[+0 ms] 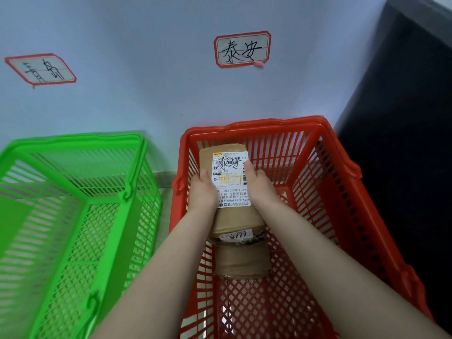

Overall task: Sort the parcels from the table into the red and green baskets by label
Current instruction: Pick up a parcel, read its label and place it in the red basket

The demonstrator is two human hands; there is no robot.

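As my left hand [203, 192] and right hand [259, 184] clasp the parcel [234, 218], I'd lower it flat toward the red basket [256, 124]'s twelve o'clock wall.

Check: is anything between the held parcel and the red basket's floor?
Nothing clearly. The left hand and right hand hold the parcel inside the red basket. A brown taped section lies beneath it; whether that's the same parcel or another, I cannot tell.
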